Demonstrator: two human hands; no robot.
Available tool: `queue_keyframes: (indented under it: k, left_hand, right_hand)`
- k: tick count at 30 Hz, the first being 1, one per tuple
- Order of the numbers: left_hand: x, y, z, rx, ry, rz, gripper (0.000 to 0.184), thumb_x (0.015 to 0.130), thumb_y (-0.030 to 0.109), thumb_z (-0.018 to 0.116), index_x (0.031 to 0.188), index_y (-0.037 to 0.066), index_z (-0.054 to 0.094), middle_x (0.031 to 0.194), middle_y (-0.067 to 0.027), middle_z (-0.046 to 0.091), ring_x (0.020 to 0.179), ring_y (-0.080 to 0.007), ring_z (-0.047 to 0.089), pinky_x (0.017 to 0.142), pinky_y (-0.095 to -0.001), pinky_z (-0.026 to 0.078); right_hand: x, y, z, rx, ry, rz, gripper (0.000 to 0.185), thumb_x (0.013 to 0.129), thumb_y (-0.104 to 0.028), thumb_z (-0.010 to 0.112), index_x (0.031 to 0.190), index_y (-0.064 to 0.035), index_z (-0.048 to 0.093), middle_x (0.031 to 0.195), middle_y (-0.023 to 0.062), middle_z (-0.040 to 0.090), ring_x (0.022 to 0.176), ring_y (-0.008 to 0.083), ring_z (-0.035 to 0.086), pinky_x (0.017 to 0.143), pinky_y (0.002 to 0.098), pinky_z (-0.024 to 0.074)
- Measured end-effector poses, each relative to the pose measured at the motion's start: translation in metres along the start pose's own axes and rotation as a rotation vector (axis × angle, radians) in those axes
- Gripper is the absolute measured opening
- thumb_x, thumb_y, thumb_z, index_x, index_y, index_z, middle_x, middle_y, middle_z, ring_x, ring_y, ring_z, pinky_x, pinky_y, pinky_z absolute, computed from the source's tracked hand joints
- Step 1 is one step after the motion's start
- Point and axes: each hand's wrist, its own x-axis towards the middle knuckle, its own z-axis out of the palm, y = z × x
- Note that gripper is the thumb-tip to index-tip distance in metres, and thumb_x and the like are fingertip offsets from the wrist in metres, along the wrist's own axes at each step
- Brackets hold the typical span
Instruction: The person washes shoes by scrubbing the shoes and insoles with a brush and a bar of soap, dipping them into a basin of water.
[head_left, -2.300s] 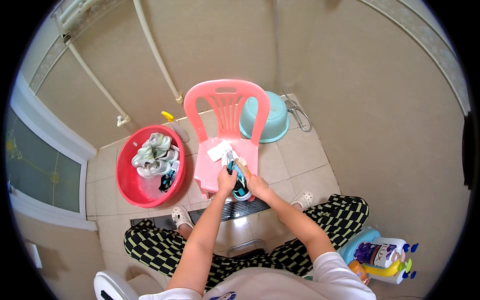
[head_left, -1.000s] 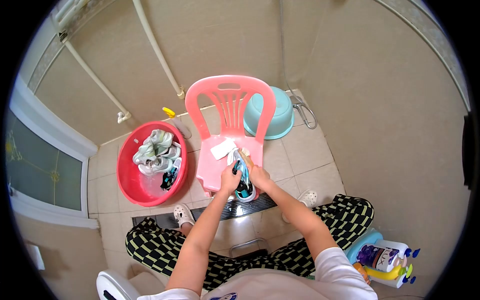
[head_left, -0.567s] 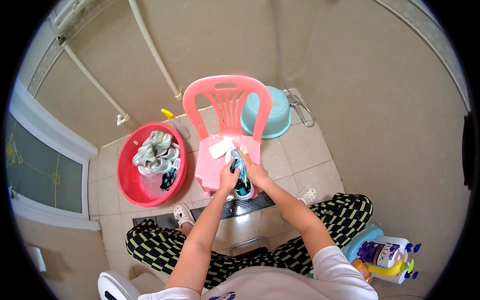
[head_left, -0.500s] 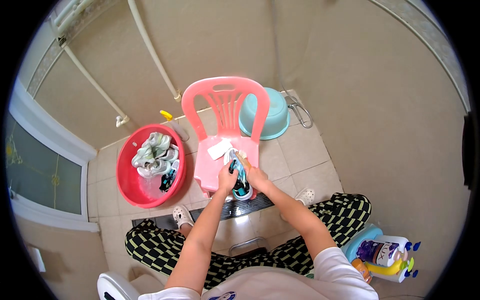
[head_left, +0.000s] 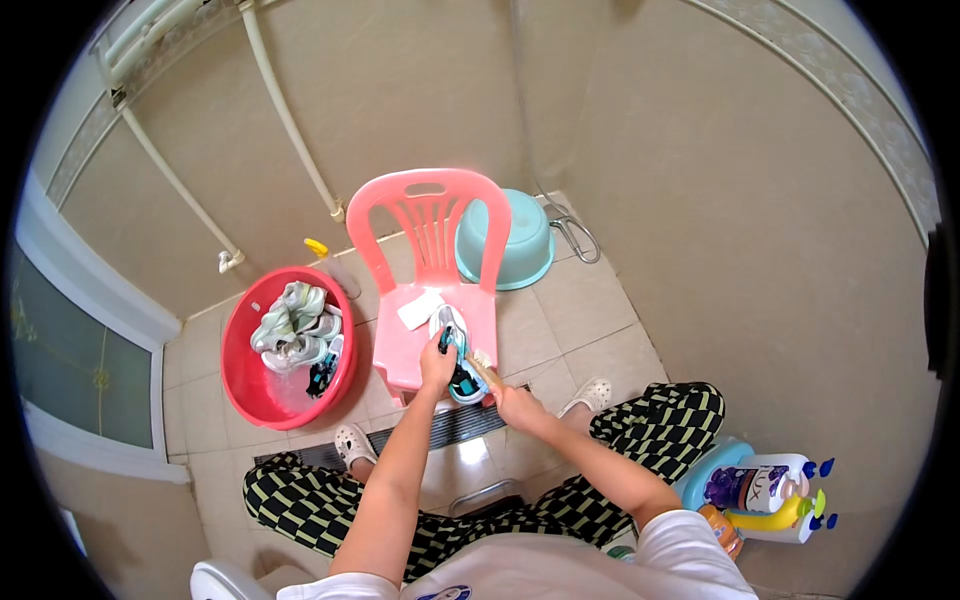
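Left hand (head_left: 437,363) stretched forward, fingers gripping shoe (head_left: 450,322); right hand (head_left: 517,407) angled inward, fingers wrapped round brush (head_left: 487,374) handle, beside shoe.

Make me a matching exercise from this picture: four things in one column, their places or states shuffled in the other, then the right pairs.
Things
1. brush
2. held shoe
3. tub
4. basin

Places or states
A. turned upside down
B. in the left hand
C. red, with several shoes in it
D. in the right hand

Pairs: 1-D, 2-B, 3-C, 4-A
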Motion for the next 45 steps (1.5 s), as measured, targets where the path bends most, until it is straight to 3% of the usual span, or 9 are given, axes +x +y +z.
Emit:
queue_keyframes:
  k: [23,29,31,35,37,41,43,44,45]
  left_hand:
    - [0.008,-0.021,0.006,-0.129,-0.011,-0.011,0.046,0.070,0.013,0.057,0.115,0.002,0.052,0.074,-0.0143,0.059,0.062,-0.0170,0.054,0.061,-0.0298,0.045]
    - [0.012,-0.026,0.010,-0.149,-0.029,0.012,0.047,0.070,0.014,0.057,0.114,0.000,0.052,0.080,-0.0172,0.060,0.068,-0.0207,0.057,0.066,-0.0309,0.045]
    - [0.013,-0.020,0.007,-0.075,-0.069,0.033,0.047,0.072,0.007,0.056,0.117,-0.004,0.048,0.079,-0.0090,0.060,0.064,-0.0099,0.052,0.059,-0.0242,0.044]
    - [0.024,-0.016,0.010,-0.030,-0.020,0.053,0.046,0.071,0.009,0.056,0.115,-0.004,0.049,0.077,-0.0105,0.060,0.063,-0.0110,0.053,0.059,-0.0253,0.044]
    - [0.035,-0.012,0.007,-0.051,-0.058,0.018,0.045,0.070,0.014,0.057,0.112,-0.001,0.052,0.088,-0.0212,0.059,0.077,-0.0275,0.059,0.071,-0.0336,0.046]
    - [0.052,-0.007,0.006,-0.052,-0.112,-0.002,0.044,0.069,0.014,0.057,0.111,-0.001,0.053,0.089,-0.0220,0.059,0.081,-0.0290,0.059,0.074,-0.0349,0.045]
    - [0.063,-0.009,0.010,0.080,0.034,0.204,0.045,0.069,0.009,0.056,0.113,0.001,0.053,0.083,-0.0152,0.061,0.066,-0.0173,0.057,0.062,-0.0284,0.046]
    - [0.066,-0.010,0.012,-0.007,-0.024,0.055,0.043,0.068,0.013,0.057,0.109,0.000,0.055,0.094,-0.0227,0.058,0.085,-0.0315,0.058,0.077,-0.0367,0.044]
    - [0.070,-0.013,0.014,-0.012,-0.024,0.057,0.043,0.068,0.013,0.057,0.109,0.000,0.055,0.094,-0.0227,0.058,0.085,-0.0315,0.058,0.077,-0.0367,0.044]
  right_hand:
    - [0.086,-0.018,0.003,0.207,-0.059,0.144,0.051,0.090,-0.035,0.031,0.077,0.0076,0.057,0.074,0.0287,0.058,0.074,0.0418,0.058,0.068,0.0487,0.0453]
    - [0.129,-0.012,0.014,0.044,0.140,0.059,0.049,0.089,-0.034,0.034,0.078,0.0066,0.058,0.078,0.0279,0.058,0.078,0.0415,0.058,0.071,0.0481,0.0448]
    - [0.138,-0.009,0.015,0.060,0.173,0.004,0.049,0.089,-0.036,0.034,0.081,0.0052,0.058,0.075,0.0286,0.058,0.075,0.0437,0.057,0.067,0.0490,0.0455]
    - [0.159,-0.007,0.022,0.077,0.164,0.041,0.048,0.089,-0.036,0.034,0.081,0.0047,0.058,0.077,0.0280,0.058,0.075,0.0432,0.057,0.067,0.0486,0.0457]
    - [0.165,-0.011,0.018,0.081,0.175,0.063,0.048,0.089,-0.035,0.033,0.081,0.0053,0.058,0.077,0.0280,0.058,0.074,0.0429,0.057,0.067,0.0483,0.0459]
    - [0.158,-0.017,0.005,0.123,0.269,-0.045,0.048,0.089,-0.035,0.032,0.083,0.0050,0.058,0.076,0.0280,0.058,0.075,0.0425,0.058,0.068,0.0484,0.0457]
    - [0.161,-0.013,0.008,0.074,0.208,0.018,0.047,0.090,-0.035,0.031,0.087,0.0035,0.058,0.076,0.0279,0.058,0.075,0.0426,0.057,0.068,0.0491,0.0451]
    - [0.160,-0.011,0.011,0.072,0.211,0.020,0.047,0.090,-0.035,0.031,0.087,0.0035,0.058,0.076,0.0279,0.058,0.075,0.0426,0.057,0.068,0.0491,0.0451]
    - [0.155,-0.012,0.012,0.094,0.199,0.031,0.047,0.090,-0.035,0.031,0.087,0.0033,0.058,0.076,0.0282,0.058,0.075,0.0429,0.057,0.068,0.0494,0.0449]
